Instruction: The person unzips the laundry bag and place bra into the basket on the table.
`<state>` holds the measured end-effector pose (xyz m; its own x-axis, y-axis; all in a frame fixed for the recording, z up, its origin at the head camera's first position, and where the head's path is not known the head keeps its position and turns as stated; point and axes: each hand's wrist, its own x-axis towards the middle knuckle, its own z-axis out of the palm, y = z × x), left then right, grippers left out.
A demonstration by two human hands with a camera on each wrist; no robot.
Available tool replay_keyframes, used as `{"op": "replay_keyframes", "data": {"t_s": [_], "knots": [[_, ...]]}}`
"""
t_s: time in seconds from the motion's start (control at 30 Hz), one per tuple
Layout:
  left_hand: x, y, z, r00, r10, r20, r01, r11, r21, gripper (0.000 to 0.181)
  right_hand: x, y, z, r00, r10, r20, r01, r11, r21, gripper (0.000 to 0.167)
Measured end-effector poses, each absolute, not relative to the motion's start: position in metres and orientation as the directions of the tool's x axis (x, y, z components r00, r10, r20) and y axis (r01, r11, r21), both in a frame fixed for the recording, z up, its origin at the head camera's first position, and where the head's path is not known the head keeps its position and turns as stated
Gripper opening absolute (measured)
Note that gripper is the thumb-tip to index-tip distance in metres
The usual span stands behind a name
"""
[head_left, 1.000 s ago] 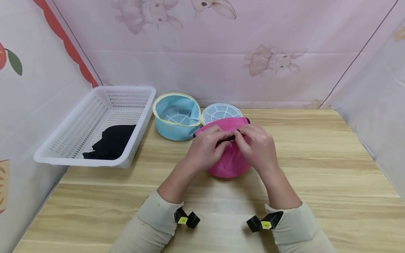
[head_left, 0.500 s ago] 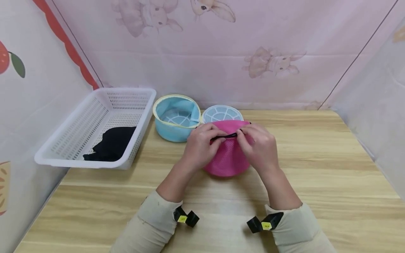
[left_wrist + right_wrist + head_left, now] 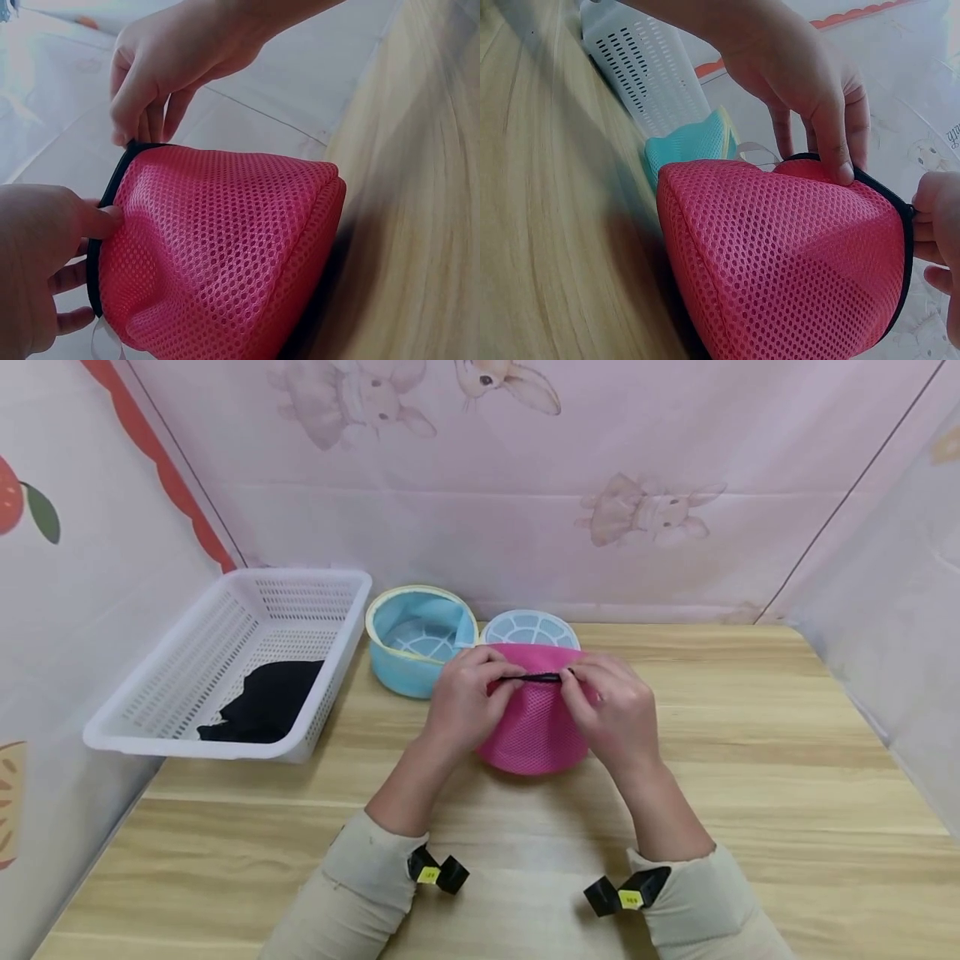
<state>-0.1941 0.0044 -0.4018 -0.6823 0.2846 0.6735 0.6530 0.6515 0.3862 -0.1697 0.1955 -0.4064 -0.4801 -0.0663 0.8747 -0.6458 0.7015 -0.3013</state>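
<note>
A pink mesh laundry bag [image 3: 534, 735] stands on the table between both hands. Along its top edge runs a black zipper [image 3: 542, 677]. My left hand [image 3: 467, 706] pinches this edge between thumb and fingers, thumb on the near side. The right hand [image 3: 618, 706] pinches the zipper at its right part; in the right wrist view, its fingertips [image 3: 922, 206] are at what looks like the zipper pull. A short stretch of black edge shows between the hands. A white loop [image 3: 105, 341] hangs at the bag's edge in the left wrist view.
A round blue mesh bag [image 3: 408, 675] with yellow trim stands behind, its top open. Beside it lies a round ribbed mesh lid [image 3: 530, 628], partly hidden by the pink bag. At left, a white plastic basket [image 3: 172, 745] holds black cloth [image 3: 270, 702]. Printed curtains surround the wooden table [image 3: 750, 777].
My left hand has moved slightly left along the zipper, away from the right hand, so more black edge shows between them. The pink bag has shifted a little left.
</note>
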Motion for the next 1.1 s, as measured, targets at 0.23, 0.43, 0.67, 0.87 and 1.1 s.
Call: {"op": "replay_keyframes", "data": {"t_s": [0.23, 0.43, 0.67, 0.87, 1.1], "knots": [[-0.192, 0.005, -0.403, -0.683, 0.338, 0.648, 0.665, 0.654, 0.36, 0.014, -0.17, 0.197, -0.407, -0.489, -0.092, 0.867, -0.643, 0.71, -0.287, 0.009], [-0.186, 0.008, -0.403, -0.668, 0.364, 0.649, 0.693, 0.623, 0.363, 0.015, -0.17, 0.197, -0.41, -0.481, -0.123, 0.868, -0.664, 0.697, -0.269, 0.008], [-0.181, 0.015, -0.402, -0.668, 0.386, 0.637, 0.701, 0.613, 0.364, 0.021, -0.169, 0.195, -0.408, -0.46, -0.18, 0.87, -0.702, 0.674, -0.231, 0.006], [-0.18, 0.017, -0.403, -0.667, 0.389, 0.636, 0.702, 0.615, 0.359, 0.023, -0.168, 0.194, -0.409, -0.474, -0.223, 0.852, -0.713, 0.664, -0.223, 0.007], [-0.181, 0.016, -0.401, -0.661, 0.393, 0.639, 0.708, 0.608, 0.359, 0.02, -0.167, 0.197, -0.406, -0.526, -0.263, 0.809, -0.72, 0.644, -0.259, 0.015]]}}
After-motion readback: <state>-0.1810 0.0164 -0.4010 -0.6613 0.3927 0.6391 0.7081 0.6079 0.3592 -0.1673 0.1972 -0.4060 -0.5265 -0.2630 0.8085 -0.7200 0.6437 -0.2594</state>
